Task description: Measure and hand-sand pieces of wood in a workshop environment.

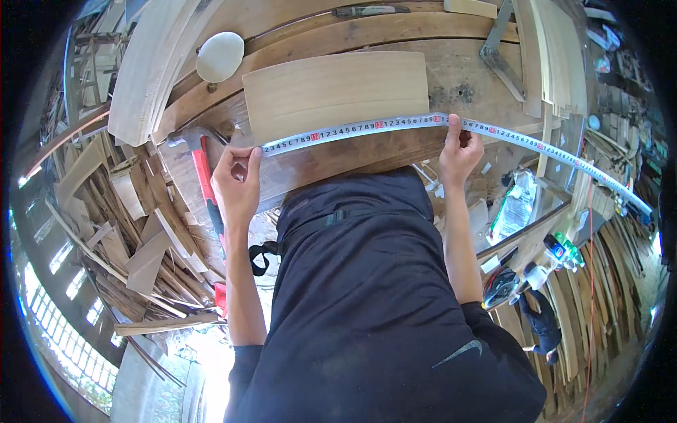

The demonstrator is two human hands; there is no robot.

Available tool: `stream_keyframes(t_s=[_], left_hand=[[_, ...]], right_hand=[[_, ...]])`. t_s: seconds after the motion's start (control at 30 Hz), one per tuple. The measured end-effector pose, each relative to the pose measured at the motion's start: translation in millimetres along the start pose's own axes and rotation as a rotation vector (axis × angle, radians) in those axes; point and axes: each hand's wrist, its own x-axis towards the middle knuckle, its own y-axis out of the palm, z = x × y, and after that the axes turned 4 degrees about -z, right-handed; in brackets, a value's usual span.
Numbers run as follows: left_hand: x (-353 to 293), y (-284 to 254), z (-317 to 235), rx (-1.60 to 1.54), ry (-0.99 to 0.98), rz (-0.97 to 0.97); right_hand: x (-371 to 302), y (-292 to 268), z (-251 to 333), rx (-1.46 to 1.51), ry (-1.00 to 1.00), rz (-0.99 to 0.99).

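A white measuring tape [345, 130] with black and red marks stretches between my two hands, along the near edge of a pale wooden board [335, 90] lying on the workbench. My left hand [235, 180] pinches the tape's left end between thumb and fingers. Closed on the same tape, my right hand [460, 151] grips it just beyond the board's right end. Past that hand the tape runs on, sagging out to the far right. Beside my left hand lies a hammer [202, 166] with a red and black handle.
The wooden workbench [472, 77] carries a metal square [502, 67], a pale round disc [220, 56] and a cutter-like tool [370, 10]. Curved planks [151, 63] stand at the left. Scrap wood [148, 233] is heaped below them. Another person [541, 321] is at the lower right.
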Motion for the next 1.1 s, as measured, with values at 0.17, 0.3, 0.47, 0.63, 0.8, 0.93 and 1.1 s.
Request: stream_keyframes(t_s=[0.17, 0.3, 0.47, 0.63, 0.8, 0.93, 1.1], left_hand=[[3, -4, 1, -0.012, 0.004, 0.006], [4, -8, 0, -0.090, -0.024, 0.024], [6, -8, -3, -0.116, -0.020, 0.005], [6, -2, 4, -0.053, 0.007, -0.012], [5, -1, 4, -0.065, 0.002, -0.028], [10, -1, -1, -0.066, 0.016, -0.035], [23, -1, -18, -0.055, 0.030, -0.016]], right_hand=[[0, -1, 6, -0.030, -0.023, 0.007], [4, -2, 16, 0.021, -0.046, 0.010], [11, 4, 25, 0.017, -0.072, 0.019], [15, 5, 27, 0.025, -0.075, 0.037], [14, 4, 15, -0.020, -0.100, 0.059], [17, 9, 21, -0.001, -0.088, 0.040], [33, 15, 30, -0.043, -0.175, 0.034]])
